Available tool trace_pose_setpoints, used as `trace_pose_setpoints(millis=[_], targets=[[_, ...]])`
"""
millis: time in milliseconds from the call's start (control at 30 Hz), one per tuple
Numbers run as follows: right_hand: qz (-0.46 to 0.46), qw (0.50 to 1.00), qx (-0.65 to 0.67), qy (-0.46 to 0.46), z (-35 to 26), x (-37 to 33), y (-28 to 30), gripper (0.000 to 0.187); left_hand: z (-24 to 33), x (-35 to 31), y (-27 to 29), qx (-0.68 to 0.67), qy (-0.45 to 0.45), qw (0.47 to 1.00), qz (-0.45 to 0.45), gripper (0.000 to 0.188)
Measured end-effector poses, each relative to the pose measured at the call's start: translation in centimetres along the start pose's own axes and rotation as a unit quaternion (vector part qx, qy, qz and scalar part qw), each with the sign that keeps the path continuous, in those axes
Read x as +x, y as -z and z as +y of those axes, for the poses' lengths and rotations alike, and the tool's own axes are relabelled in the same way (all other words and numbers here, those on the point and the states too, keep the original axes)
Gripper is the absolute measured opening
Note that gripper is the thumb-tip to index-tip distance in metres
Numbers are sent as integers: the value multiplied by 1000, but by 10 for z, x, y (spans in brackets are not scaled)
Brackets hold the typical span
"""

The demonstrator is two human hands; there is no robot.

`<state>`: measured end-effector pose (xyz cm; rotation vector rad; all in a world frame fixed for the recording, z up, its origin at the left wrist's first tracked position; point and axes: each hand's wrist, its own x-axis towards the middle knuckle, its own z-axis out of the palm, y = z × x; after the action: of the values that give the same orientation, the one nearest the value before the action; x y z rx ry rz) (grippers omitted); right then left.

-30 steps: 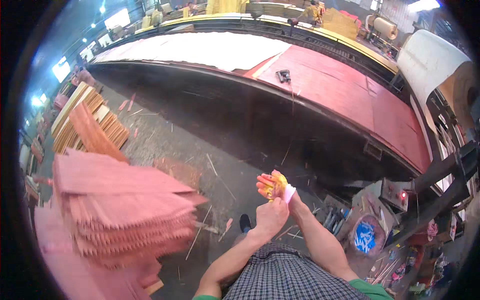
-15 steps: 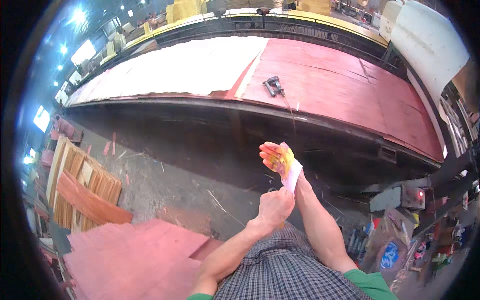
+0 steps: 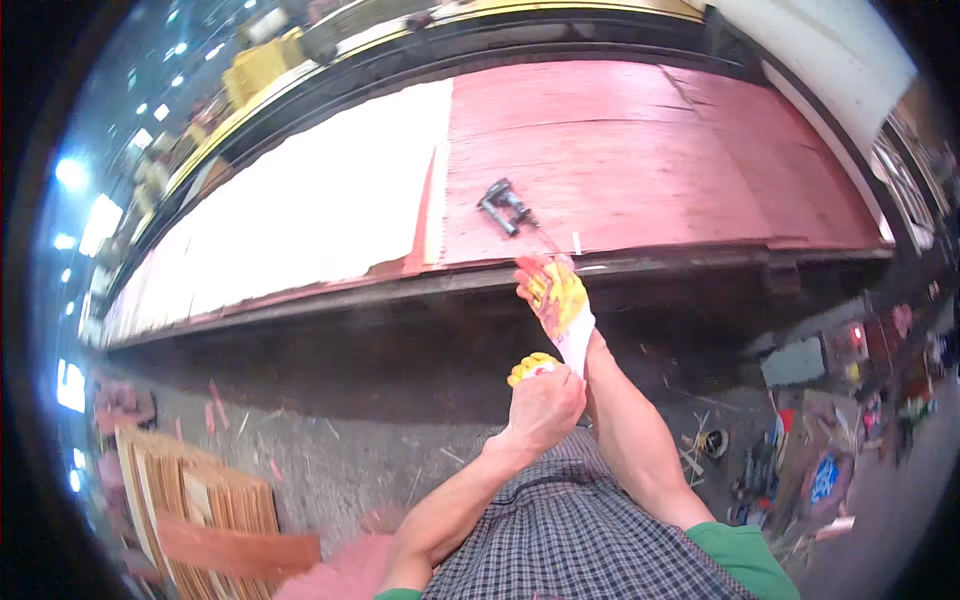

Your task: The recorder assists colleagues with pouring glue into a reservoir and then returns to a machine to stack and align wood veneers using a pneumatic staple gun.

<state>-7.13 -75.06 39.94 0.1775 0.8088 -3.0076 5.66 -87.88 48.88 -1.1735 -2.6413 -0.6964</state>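
My right hand (image 3: 553, 297) wears a yellow-and-white work glove stained red, its fingers stretched out in front of the table edge. Bare, my left hand (image 3: 545, 410) is closed at the wrist, pulling on the white cuff (image 3: 574, 350) of that glove. A second yellow-and-white glove (image 3: 533, 368) is bunched in the same left hand, poking out above the fingers. Beyond both hands, a dark pneumatic stapler or nail gun (image 3: 507, 206) with a thin hose lies on the red sheet (image 3: 610, 160).
A white sheet (image 3: 330, 190) covers the table's left part. Dark framing (image 3: 420, 300) runs along its front edge. Stacked thin wood veneers (image 3: 215, 490) stand at lower left, with a reddish sheet pile (image 3: 345, 570) beside them. Clutter and a blue-marked bag (image 3: 825, 478) lie at right.
My view has turned and moved closer to the table. The glove on my right hand sits further down over the fingers' base and wrist, and the bunched second glove now shows in my left hand.
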Motion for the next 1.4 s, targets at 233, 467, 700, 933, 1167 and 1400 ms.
trace_pose_setpoints(millis=[233,467,700,933,1167,1400], targets=[[264,937,60,223,-47,-10,22,33,-45,32,11,-130,-176,972,-81,21],[348,893,6,284,-44,-120,-5,64,-122,20,-54,-483,39,835,-260,28],[497,831,-250,-21,1,-250,-62,69,-120,41,-28,-634,89,689,-338,28],[333,928,-167,18,56,-244,-52,76,-79,22,-4,-470,-161,807,-321,18],[429,894,-93,90,83,-246,-40,51,-70,4,-30,-358,-83,898,-243,18],[566,599,-566,21,84,-265,-30,39,-43,2,-34,-108,-282,917,-262,25]])
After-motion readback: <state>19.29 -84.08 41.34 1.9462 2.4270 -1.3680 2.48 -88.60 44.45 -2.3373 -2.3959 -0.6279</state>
